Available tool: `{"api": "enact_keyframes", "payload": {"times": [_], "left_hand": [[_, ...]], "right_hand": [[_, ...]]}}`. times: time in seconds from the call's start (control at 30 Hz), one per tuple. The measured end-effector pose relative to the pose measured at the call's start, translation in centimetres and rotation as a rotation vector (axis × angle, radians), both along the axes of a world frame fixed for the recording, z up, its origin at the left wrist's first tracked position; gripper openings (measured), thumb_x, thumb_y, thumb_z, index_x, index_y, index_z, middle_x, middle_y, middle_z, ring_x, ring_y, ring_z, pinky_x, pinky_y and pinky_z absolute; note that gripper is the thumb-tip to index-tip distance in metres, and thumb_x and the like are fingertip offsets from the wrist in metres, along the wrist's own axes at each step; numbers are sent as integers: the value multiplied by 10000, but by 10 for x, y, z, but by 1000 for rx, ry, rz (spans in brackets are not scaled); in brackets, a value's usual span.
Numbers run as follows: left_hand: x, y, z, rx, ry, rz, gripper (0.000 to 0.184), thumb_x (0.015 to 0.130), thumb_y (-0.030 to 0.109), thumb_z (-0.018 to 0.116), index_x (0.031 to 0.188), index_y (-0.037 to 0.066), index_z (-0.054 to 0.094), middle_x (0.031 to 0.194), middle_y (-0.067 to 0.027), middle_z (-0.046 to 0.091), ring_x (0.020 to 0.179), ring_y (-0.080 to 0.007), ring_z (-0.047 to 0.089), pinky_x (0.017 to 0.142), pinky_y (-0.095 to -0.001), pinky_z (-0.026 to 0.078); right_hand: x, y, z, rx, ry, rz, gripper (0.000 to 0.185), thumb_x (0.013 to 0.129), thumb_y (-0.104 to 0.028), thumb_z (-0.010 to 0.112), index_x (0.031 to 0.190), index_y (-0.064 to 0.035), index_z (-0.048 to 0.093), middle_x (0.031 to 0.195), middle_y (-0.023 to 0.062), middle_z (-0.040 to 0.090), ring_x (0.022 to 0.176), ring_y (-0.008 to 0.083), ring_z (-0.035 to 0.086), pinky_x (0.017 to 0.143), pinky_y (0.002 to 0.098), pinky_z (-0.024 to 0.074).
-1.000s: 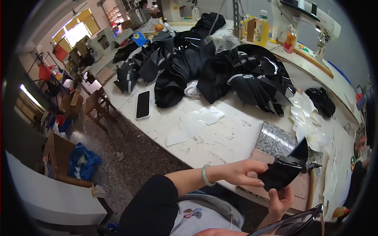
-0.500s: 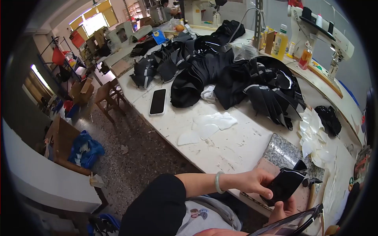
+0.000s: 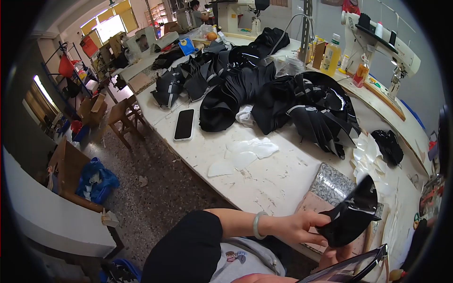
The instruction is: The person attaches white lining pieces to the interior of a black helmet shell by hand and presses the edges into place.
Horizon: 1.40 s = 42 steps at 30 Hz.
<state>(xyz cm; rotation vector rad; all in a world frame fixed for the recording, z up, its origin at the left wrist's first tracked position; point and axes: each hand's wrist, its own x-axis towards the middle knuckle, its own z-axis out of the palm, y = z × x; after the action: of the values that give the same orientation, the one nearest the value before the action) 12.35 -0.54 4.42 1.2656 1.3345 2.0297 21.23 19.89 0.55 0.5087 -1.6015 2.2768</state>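
Observation:
A curved piece of glossy black leather-like material, resembling a shoe upper, is held over the stone slab at the lower right. My left hand, with a pale bangle at the wrist, pinches its left edge between thumb and fingers. My right hand grips its lower edge from below, its fingers partly hidden by the piece and by the glasses. Beneath them lie a speckled grey stone slab and a pinkish board.
Stacked black pieces spread across the white table. A phone, thin white pieces and more white pieces lie nearby. A sewing machine and a yellow bottle stand behind. Another person sits far back.
The black piece has been turned and opened out, its upper end now raised and blurred. Both hands have shifted their hold slightly. The view has moved a little.

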Motion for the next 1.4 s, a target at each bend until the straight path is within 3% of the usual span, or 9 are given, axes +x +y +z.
{"api": "enact_keyframes", "payload": {"times": [0.1,0.13,0.23,0.33,0.43,0.47,0.8,1.2,1.4], "left_hand": [[-2,2,6,126,-178,-156,391,873,107,683,1230,0,567,1147,-55,618,1101,-142,536,965,-293,403],[-5,1,7,168,-251,-230,420,873,106,682,1258,1,550,1174,-58,609,1135,-149,525,990,-301,393],[-41,20,-19,219,-257,-408,571,871,128,689,1371,13,437,1329,-85,517,1224,-168,463,1037,-337,364],[-72,26,-15,22,-299,-157,804,890,169,653,1511,55,154,1530,-128,246,1400,-213,254,1093,-385,324],[-58,32,-23,-61,-98,-43,813,894,164,635,1521,61,129,1486,-140,290,1386,-236,271,1092,-381,320],[-55,41,-42,-246,221,261,764,877,145,645,1495,36,210,1443,-172,324,1339,-289,337,1080,-379,321],[-62,26,-60,-408,306,211,675,838,44,629,1433,-9,315,1439,-202,387,1349,-316,368,1085,-375,327],[-69,10,-69,-398,376,24,877,834,75,674,1513,36,121,1559,-193,175,1451,-297,162,1163,-358,195],[-77,11,-76,-403,496,106,981,709,-20,714,1513,60,157,1490,-209,321,1359,-353,342,1123,-388,275]], "right_hand": [[1,5,-10,424,-64,-166,494,844,-71,692,1294,11,505,1253,186,567,1197,277,532,993,381,456],[0,2,-8,675,69,-453,355,692,-50,769,1012,58,660,1067,203,648,961,307,638,858,426,495],[-13,8,15,885,406,-508,340,841,3,634,1177,17,581,1134,222,613,1033,336,619,871,416,508],[-31,-2,42,1234,342,-687,251,840,44,602,1086,23,642,1065,208,627,953,346,611,826,419,483],[-44,-4,16,1385,217,-597,286,853,-54,626,1127,27,633,1071,177,647,989,343,593,841,416,450],[-42,-5,-3,1393,56,-497,315,855,-87,634,1151,19,623,1094,189,640,1017,361,584,853,420,447],[-42,-20,-6,1129,-617,-260,388,796,-138,713,1169,-60,637,1196,173,627,1158,322,568,991,395,400],[-45,-14,-31,1127,-352,-357,241,853,-86,632,1088,-50,670,1165,166,637,1094,329,599,931,393,456],[-45,-8,-54,1372,-8,-354,324,912,-94,533,1231,-52,566,1211,178,598,1084,354,589,891,429,484]]}}
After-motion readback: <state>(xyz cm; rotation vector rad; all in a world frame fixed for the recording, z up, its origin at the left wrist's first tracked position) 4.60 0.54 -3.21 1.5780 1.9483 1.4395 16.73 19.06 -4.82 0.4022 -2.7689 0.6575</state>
